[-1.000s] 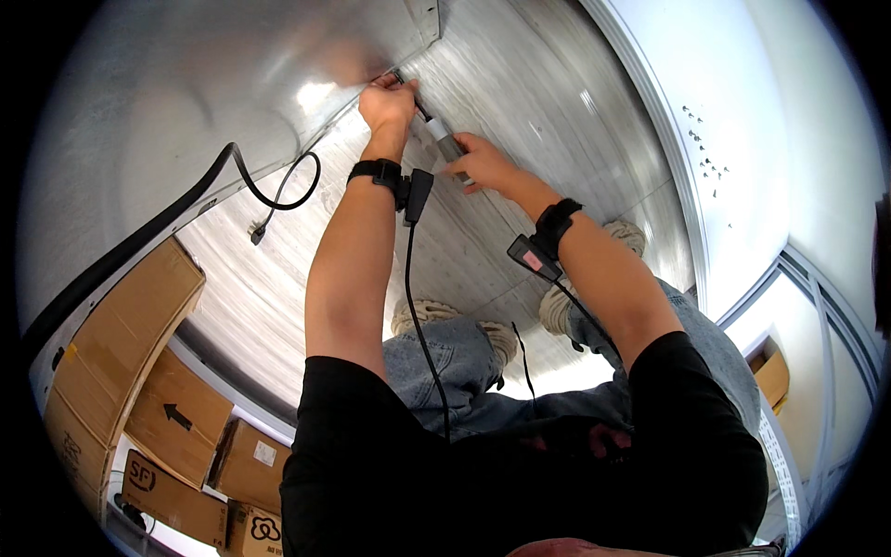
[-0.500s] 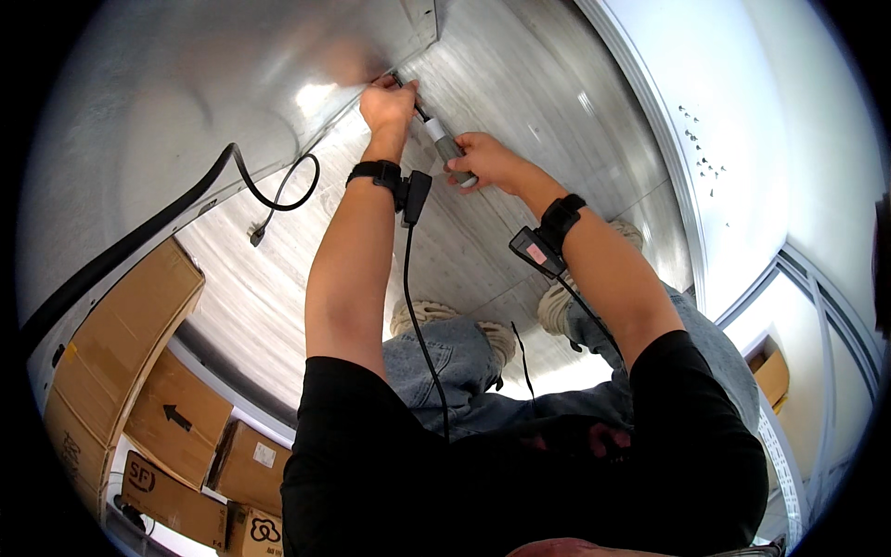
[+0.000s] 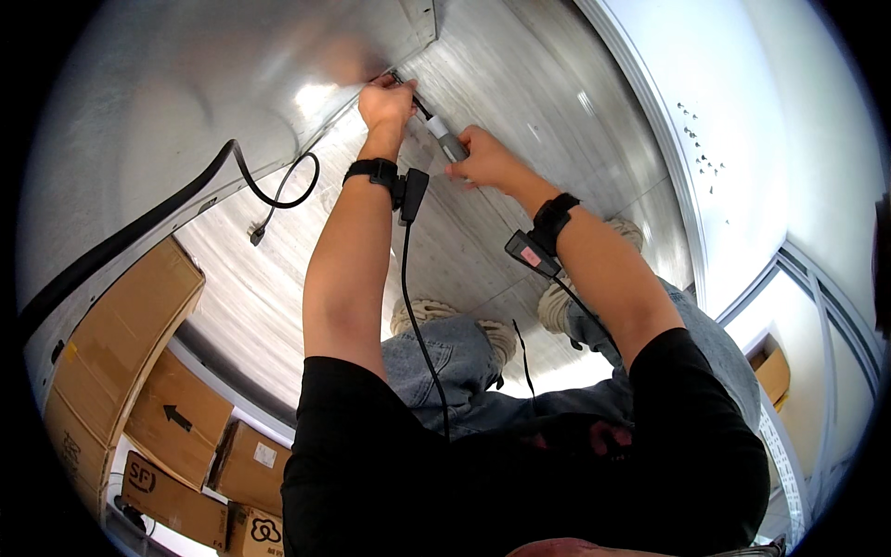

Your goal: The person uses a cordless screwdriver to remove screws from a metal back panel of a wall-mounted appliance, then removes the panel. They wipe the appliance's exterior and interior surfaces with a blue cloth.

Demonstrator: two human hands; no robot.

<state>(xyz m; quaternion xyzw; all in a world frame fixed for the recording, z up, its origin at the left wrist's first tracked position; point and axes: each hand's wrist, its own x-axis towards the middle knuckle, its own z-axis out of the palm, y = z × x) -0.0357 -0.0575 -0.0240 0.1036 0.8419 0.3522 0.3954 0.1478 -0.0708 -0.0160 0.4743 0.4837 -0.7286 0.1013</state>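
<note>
A screwdriver (image 3: 449,146) with a grey handle, a pale collar and a dark shaft slants up and left toward the lower edge of a large metal panel (image 3: 232,84). My right hand (image 3: 484,158) is closed round the handle and covers its rear end. Up at the panel's edge, my left hand (image 3: 385,104) is closed, with its fingertips at the front of the shaft. The screwdriver's tip and whatever it touches are too small and covered to make out. Both wrists wear black straps with small boxes.
Several small dark screws (image 3: 710,168) lie scattered on the white surface to the right. A black cable (image 3: 130,239) loops past the panel to a plug (image 3: 257,234) on the wood-look floor (image 3: 538,84). Cardboard boxes (image 3: 176,418) stand at the lower left.
My right hand has turned and shifted slightly up along the handle, now hiding its rear end. The left hand stays at the panel's edge, its wrist barely moved.
</note>
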